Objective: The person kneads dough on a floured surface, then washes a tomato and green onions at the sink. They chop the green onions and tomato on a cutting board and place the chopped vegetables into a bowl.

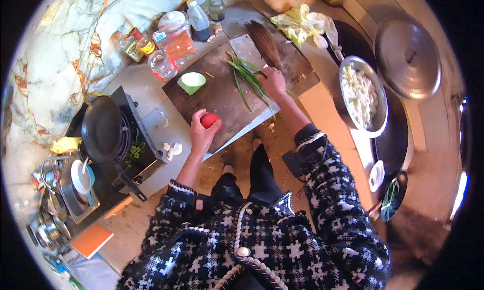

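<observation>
My left hand [204, 132] holds a round red tomato-like item [210, 120] over the near left edge of a dark wooden cutting board [223, 97]. On the board's right part, my right hand [273, 82] rests on a bunch of long green stalks [245, 74]; whether its fingers grip them is hard to tell. A cleaver blade [247, 49] lies flat just beyond the stalks, beside a brown straw brush [264, 42]. A pale green cut vegetable piece [191, 82] sits at the board's left, with a short green bit near it.
Bottles [143, 44], a clear jar [162, 65] and a plastic tub [176, 36] stand behind the board. At left, a black frying pan [102, 129] sits on a gas stove [147, 150]. Rightward are a metal bowl of chopped pale food [359, 97] and a large metal lid [408, 59].
</observation>
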The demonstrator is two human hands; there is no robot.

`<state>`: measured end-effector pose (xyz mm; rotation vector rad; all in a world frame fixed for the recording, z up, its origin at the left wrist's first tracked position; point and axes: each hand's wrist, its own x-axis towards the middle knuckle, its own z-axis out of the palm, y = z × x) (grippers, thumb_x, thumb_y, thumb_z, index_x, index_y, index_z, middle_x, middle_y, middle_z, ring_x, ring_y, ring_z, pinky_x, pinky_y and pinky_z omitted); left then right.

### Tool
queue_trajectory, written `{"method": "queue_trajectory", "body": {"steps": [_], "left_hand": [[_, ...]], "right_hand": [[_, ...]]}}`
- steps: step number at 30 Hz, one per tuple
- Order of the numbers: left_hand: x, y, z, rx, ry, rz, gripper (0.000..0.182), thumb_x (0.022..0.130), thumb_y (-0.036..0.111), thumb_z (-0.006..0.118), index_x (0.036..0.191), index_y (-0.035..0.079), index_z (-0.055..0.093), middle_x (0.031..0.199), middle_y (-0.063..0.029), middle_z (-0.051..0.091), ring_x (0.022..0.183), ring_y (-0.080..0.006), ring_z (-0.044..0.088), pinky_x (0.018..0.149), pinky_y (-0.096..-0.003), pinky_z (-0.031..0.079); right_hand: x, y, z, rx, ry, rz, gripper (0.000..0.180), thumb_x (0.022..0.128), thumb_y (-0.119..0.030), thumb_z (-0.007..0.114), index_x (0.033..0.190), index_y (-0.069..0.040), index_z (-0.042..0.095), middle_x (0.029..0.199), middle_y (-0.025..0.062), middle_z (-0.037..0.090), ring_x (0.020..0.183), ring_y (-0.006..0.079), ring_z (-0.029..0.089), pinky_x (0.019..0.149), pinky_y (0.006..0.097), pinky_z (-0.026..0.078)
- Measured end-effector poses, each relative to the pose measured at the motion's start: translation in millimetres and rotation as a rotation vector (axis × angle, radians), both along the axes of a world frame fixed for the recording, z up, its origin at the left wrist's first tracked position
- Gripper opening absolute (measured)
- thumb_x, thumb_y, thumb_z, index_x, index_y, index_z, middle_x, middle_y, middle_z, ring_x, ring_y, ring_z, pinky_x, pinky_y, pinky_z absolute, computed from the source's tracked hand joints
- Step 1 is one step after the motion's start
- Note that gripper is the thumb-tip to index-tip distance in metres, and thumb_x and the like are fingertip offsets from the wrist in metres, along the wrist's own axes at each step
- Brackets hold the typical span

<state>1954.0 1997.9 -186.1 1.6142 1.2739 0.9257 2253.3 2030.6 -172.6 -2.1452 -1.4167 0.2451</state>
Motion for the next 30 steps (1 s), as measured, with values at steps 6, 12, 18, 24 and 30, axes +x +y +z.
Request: {"method": "queue_trajectory", "body": {"steps": [6,12,18,24,30], "left_hand": [[44.2,32.9,-17.4,0.15,0.1,0.052,0.028,0.086,0.012,0.067,0.112,0.005,0.061,0.106,-0.0122,0.065,0.098,-0.0269,0.06,0.087,-0.0369,0.048],[29.8,25.9,-36.7,0.187,0.353,0.356,0.018,0.094,0.019,0.058,0.099,0.005,0.068,0.096,-0.0102,0.068,0.094,-0.0275,0.06,0.086,-0.039,0.046],[27.6,-15.1,-30.8,0.128,0.423,0.423,0.046,0.087,0.033,0.068,0.121,0.003,0.058,0.118,-0.0148,0.059,0.113,-0.0322,0.052,0.098,-0.0422,0.041],[27.4,-21.7,-38.1,0.122,0.368,0.437,0.062,0.082,0.037,0.074,0.128,0.002,0.051,0.125,-0.0182,0.054,0.119,-0.0348,0.047,0.104,-0.044,0.038],[20.6,-26.3,-50.1,0.123,0.322,0.401,0.065,0.08,0.037,0.075,0.129,0.001,0.05,0.127,-0.0188,0.054,0.119,-0.0355,0.048,0.104,-0.0443,0.038]], "right_hand": [[-33.2,54.2,-11.1,-0.101,-0.287,0.178,0.072,0.073,-0.044,0.077,0.128,-0.004,0.052,0.125,0.0146,0.055,0.123,0.0346,0.044,0.099,0.0465,0.039],[-43.1,64.7,-25.4,-0.145,-0.296,0.241,0.058,0.075,-0.03,0.076,0.121,-0.004,0.051,0.123,0.0145,0.054,0.117,0.0318,0.049,0.096,0.0448,0.043],[-51.6,79.1,-43.2,-0.221,-0.234,0.298,0.037,0.083,-0.019,0.063,0.114,-0.004,0.052,0.113,0.018,0.061,0.108,0.0357,0.059,0.088,0.0458,0.051],[-46.4,82.0,-33.4,-0.243,0.018,0.39,0.042,0.076,-0.017,0.066,0.112,0.001,0.052,0.091,0.0187,0.067,0.086,0.0324,0.067,0.075,0.0465,0.054],[-26.4,60.3,3.6,-0.212,1.129,0.553,0.024,0.09,-0.01,0.056,0.11,0.003,0.055,0.087,0.0107,0.063,0.076,0.0163,0.063,0.07,0.0308,0.053]]}}
